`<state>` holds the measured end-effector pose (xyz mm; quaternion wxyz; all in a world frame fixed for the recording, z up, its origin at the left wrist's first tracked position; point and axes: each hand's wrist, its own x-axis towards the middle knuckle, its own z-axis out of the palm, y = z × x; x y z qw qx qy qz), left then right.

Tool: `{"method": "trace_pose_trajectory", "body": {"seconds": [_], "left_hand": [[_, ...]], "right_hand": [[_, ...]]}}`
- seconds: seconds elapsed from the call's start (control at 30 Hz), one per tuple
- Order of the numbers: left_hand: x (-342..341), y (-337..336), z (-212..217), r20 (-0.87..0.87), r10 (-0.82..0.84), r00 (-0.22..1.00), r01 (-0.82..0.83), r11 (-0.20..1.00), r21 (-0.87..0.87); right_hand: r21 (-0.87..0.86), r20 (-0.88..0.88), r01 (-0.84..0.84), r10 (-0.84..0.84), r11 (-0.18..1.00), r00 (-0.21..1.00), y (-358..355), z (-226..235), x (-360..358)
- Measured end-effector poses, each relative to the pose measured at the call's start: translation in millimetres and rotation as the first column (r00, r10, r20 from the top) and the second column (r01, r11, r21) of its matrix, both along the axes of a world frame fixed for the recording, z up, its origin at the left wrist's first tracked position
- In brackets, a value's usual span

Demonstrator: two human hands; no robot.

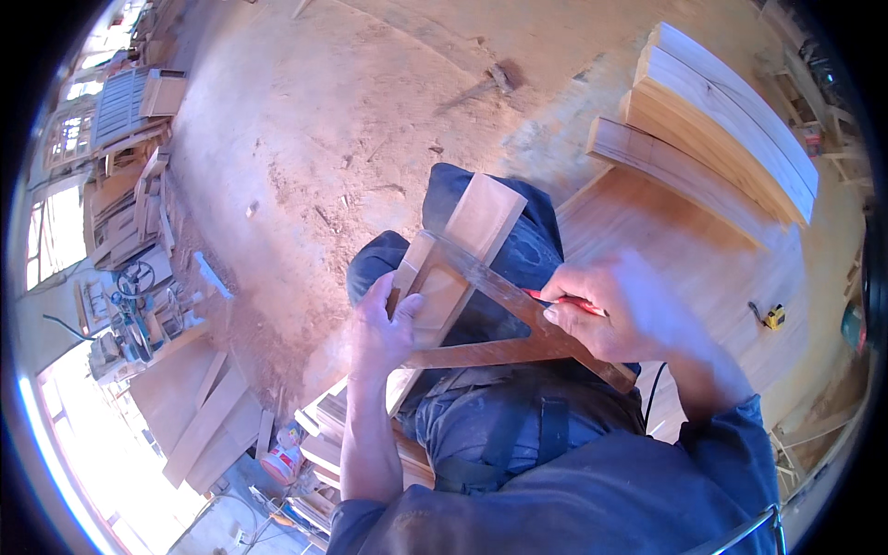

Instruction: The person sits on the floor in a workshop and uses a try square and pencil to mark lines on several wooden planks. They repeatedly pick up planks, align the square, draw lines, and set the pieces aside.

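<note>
A light wooden board (486, 211) lies across my lap, its far end beyond my knees. On top of it rests a brown wooden triangle square (472, 355), its long side slanting from the board toward my right hip. My left hand (384, 326) grips the left edge of the board and the square together, thumb on top. My right hand (606, 305) is closed around a red pencil (581, 303), held just above the long side of the square. The pencil's tip reaches toward the square; whether it touches is unclear.
On the right, thick curved planks (721, 120) are stacked on a wooden surface (666, 222), with a yellow tape measure (773, 317) nearer me. Wood shavings and a long-handled tool (499, 79) lie on the floor ahead. Timber offcuts (208, 425), a machine (134, 319) and a bucket (280, 462) stand left.
</note>
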<state>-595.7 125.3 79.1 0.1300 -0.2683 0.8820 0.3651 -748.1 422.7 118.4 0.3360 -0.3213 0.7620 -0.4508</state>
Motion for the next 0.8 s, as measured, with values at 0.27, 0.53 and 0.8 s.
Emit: {"method": "trace_pose_trajectory", "body": {"seconds": [0.27, 0.53, 0.8], "left_hand": [[22, -15, -2, 0.002, 0.001, 1.000, -0.001, 1.000, 0.010], [13, -9, -5, -0.041, -0.022, 0.999, 0.020, 0.998, -0.058], [-23, 2, -6, -0.026, -0.046, 0.999, 0.046, 0.999, -0.001]], "right_hand": [[-0.014, 0.222, 0.307, -0.297, 0.951, 0.929, 27, -6, 22], [-0.150, 0.150, 0.375, -0.354, 0.915, 0.923, 23, -14, 20], [-0.205, 0.190, 0.445, -0.410, 0.872, 0.892, 26, -15, 14]]}}
